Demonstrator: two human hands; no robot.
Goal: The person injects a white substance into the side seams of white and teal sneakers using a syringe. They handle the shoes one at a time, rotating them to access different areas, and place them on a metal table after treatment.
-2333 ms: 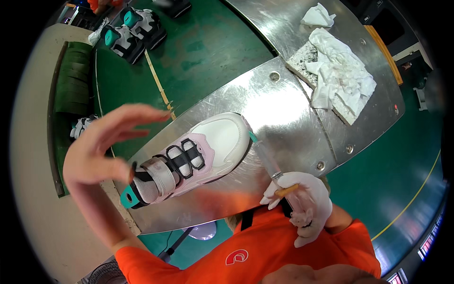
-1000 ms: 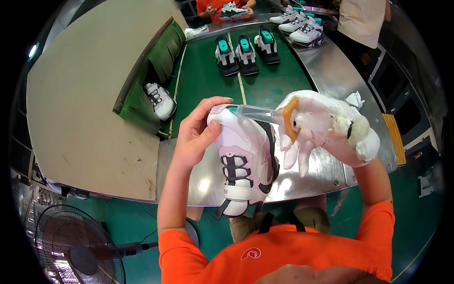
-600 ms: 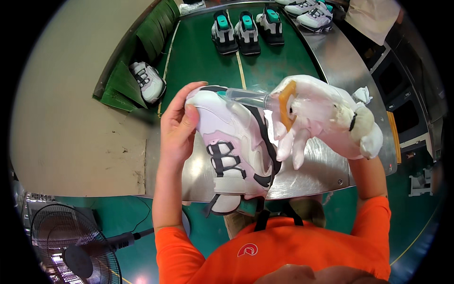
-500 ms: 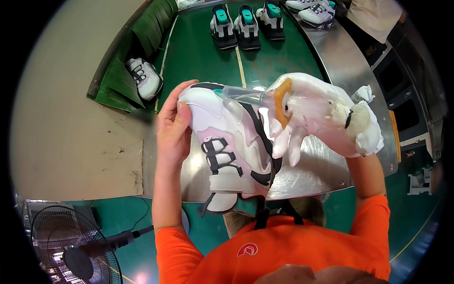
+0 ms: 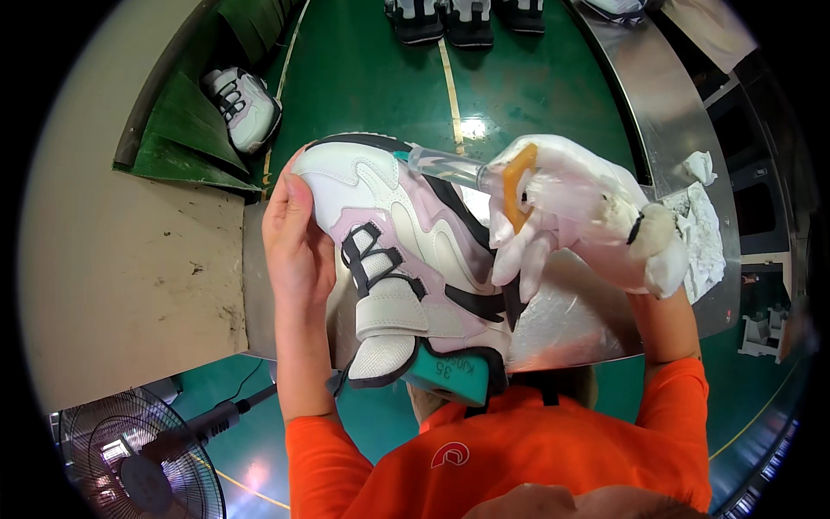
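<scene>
Polished steel bench (image 5: 562, 324) beneath; central white-and-lilac sneaker (image 5: 415, 229), toe at eleven o'clock. Bare left hand (image 5: 298, 233), half-curled, grips the toe — hold it steady; white-gloved right hand (image 5: 588, 216), wrapped round clear plastic syringe (image 5: 448, 167), should guide lightly.

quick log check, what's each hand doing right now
Left hand: closed, holding the shoe by its toe.
Right hand: closed around the syringe.

Bright light leaves glare spots on the belt (image 5: 372, 95) and floor (image 5: 259, 458) and sheen on the table (image 5: 571, 324). The shoe (image 5: 424, 229) looks sharp; fisheye curves edges into black corners.
</scene>
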